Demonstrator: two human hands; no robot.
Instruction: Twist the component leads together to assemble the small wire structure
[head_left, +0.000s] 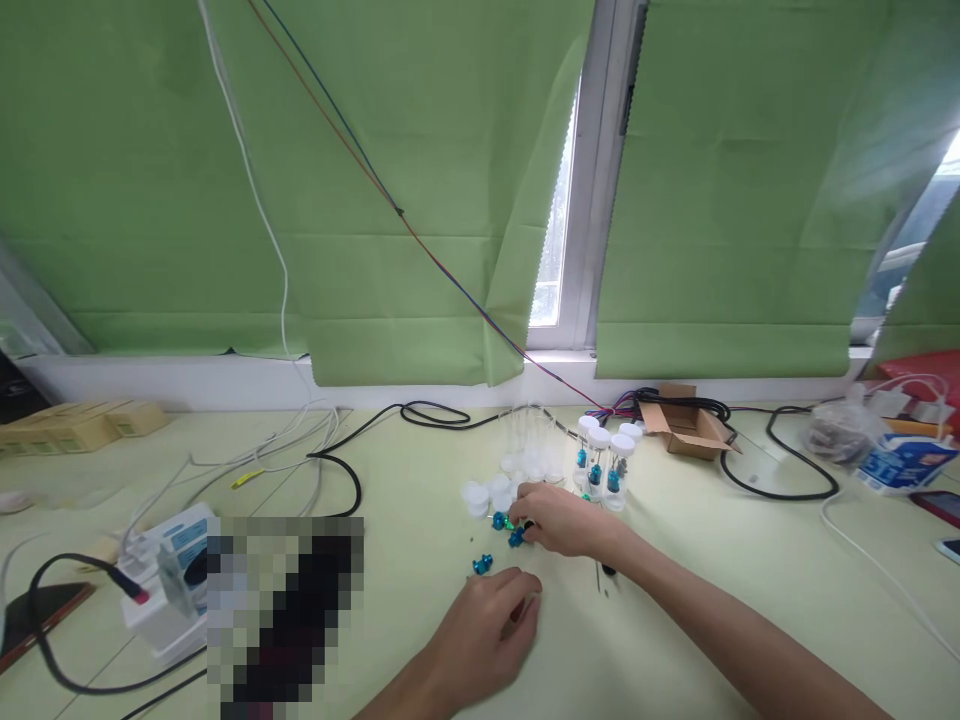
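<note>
My right hand [559, 520] reaches down to a cluster of small blue parts [516, 538], its fingers closed at their edge; what they pinch, if anything, is hidden. Loosely curled on the tabletop nearer to me, my left hand [484, 635] has its fingertips tucked out of sight. A single small blue part [482, 564] lies just beyond its knuckles. White round caps [476, 498] are grouped past the fingers of my right hand. Behind it stand several clear tubes with white caps [596, 470], blue parts inside. A thin metal rod with a dark end [608, 571] shows under my right forearm.
Clear tubes [529, 430] stand farther back. An open cardboard box [686, 430] and black cables [780, 490] are at the back right. A white power strip [165, 600] with cords, beside a pixelated patch, takes up the left. Green blinds [412, 200] hang behind the table.
</note>
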